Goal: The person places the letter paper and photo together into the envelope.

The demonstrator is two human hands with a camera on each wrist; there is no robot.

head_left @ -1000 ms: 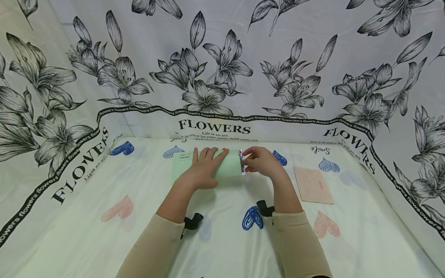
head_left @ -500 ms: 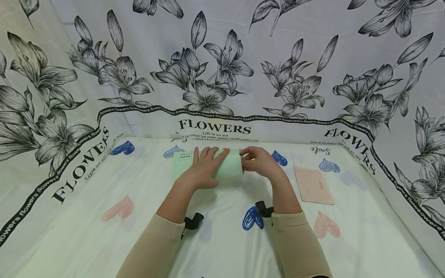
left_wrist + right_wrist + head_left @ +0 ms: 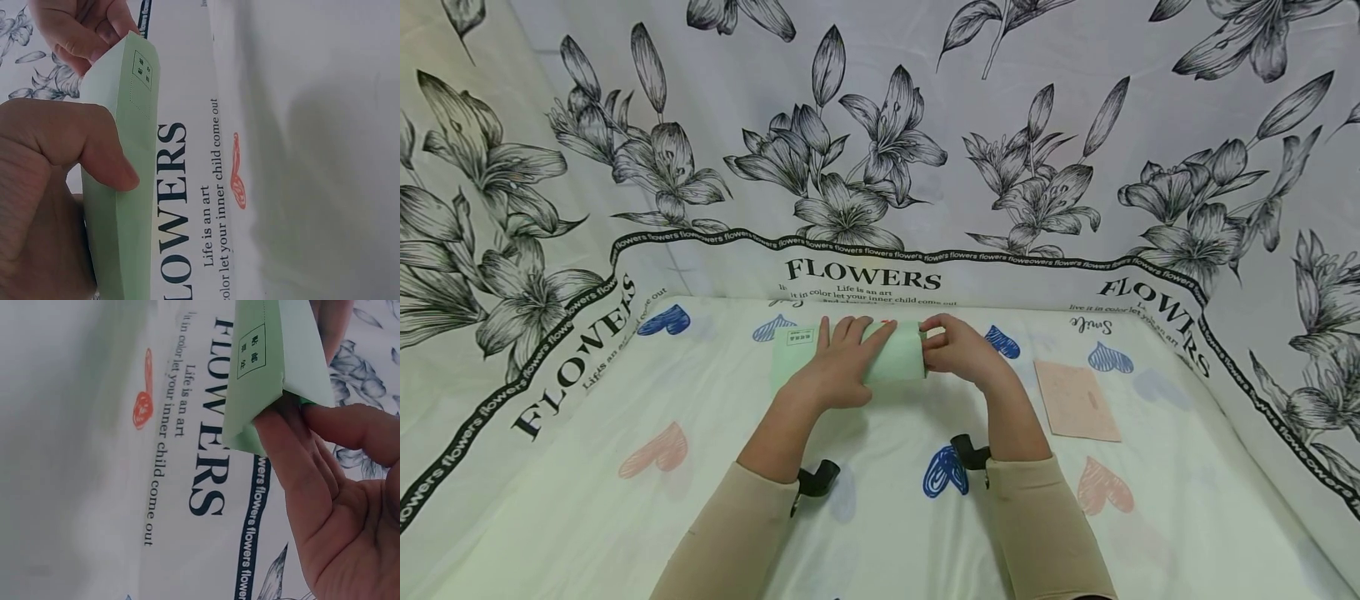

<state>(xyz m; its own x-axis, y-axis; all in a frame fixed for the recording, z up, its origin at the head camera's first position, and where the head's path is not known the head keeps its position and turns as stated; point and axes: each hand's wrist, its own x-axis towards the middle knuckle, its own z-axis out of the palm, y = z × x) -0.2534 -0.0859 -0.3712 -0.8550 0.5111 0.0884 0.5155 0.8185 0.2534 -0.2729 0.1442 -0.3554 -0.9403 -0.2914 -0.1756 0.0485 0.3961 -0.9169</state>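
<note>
Floral cloth [image 3: 880,200]: hangs at 12 o'clock of the desk [image 3: 895,542]. Green envelope [image 3: 898,358]: near the desk's 12 o'clock side. Left hand [image 3: 835,367]: grips the envelope, thumb on one face, fingers spread across the other. Right hand [image 3: 955,350]: at the envelope's 3 o'clock end; fingers bent, tips partly hidden in the opening, grip cannot be determined. Pink card [image 3: 1077,401]: apart, between 3 and 4 o'clock.

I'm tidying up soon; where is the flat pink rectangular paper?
In the head view, the flat pink rectangular paper lies right of the person's right hand, on the white heart-printed cloth, just beyond a scribbled pink heart.
</note>
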